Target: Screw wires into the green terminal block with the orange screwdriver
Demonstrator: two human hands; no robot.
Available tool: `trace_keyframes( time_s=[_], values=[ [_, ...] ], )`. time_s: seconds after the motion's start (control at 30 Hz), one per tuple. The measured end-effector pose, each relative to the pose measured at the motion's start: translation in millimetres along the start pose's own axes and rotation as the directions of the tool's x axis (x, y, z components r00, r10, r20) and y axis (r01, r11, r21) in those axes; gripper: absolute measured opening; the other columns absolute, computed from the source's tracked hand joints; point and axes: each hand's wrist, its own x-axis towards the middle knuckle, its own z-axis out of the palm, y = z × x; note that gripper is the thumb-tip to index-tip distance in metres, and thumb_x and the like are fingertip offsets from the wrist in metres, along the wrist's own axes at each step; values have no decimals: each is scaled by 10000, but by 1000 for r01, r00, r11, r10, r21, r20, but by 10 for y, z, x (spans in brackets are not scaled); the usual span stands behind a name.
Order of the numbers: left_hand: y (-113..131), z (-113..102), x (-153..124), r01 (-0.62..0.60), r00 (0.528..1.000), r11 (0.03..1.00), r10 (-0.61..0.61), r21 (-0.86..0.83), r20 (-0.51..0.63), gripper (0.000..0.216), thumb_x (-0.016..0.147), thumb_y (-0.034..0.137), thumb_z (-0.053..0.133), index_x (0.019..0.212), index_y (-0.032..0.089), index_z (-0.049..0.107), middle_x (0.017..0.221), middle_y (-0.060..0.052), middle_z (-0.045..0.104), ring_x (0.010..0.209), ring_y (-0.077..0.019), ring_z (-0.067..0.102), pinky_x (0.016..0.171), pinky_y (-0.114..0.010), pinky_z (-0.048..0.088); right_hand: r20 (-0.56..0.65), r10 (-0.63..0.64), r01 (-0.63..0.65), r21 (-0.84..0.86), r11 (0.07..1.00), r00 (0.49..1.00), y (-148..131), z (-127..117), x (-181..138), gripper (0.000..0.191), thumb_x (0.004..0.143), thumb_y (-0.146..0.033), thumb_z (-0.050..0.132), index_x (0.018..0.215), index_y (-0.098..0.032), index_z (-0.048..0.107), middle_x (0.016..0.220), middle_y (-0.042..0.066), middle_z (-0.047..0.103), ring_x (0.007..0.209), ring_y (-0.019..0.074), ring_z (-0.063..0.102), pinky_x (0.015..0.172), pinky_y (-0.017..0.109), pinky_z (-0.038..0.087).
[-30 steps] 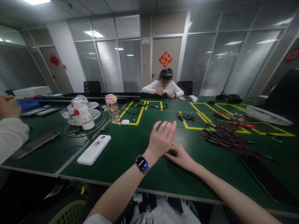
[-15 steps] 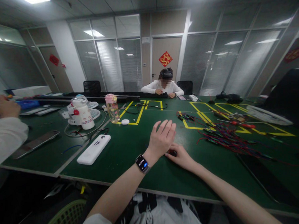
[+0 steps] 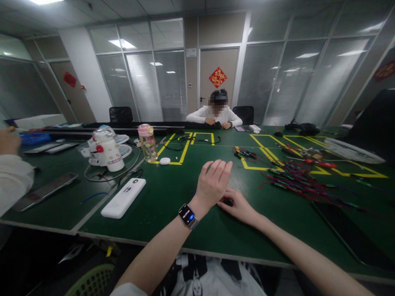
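Head view: our right hand rests on the green counter, thumb and forefinger curled about a small dark thing whose kind we cannot make out; whether that grip is clamped on it or only touching, we cannot tell; our left hand partly overlaps it in view, back towards us, fingers side by side and thumb hidden, so what that grip holds we cannot tell either; a lit smartwatch is strapped to that arm; to the left lies a white oblong device, and farther off a small white case near a pink-lidded water bottle; to the right spreads a heap of red and blue wires, a black slab nearer us; yellow tape outlines parts of the counter; across from us sits a co-worker in white; at far left shows another person's white sleeve.
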Motion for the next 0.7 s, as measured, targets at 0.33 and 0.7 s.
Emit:
trace_keyframes(
  time_s=[0.33, 0.7],
  values=[
    [8, 15, -14, 40, 999, 999, -39, -29, 18, 301, 946, 182, 451, 1215, 99, 558, 1170, -139, 640, 1125, -230, 573, 1006, -387, 431, -15, -4, 4, 0, 1000, 1000, 15, 20, 1, 114, 805, -179, 625, 857, -170, 726, 847, 60, 639, 710, 175, 567, 665, 294, 471],
    [8, -6, 5, 25, 1000, 999, -25, -20, 0, 308, 936, 189, 502, 1226, 97, 549, 1075, -109, 667, 1028, -214, 600, 958, -368, 442, -16, -15, 15, 4, 1000, 1000, -5, 7, -8, 117, 818, -195, 618, 863, -169, 723, 867, 65, 637, 735, 176, 572, 689, 296, 476]
  ],
)
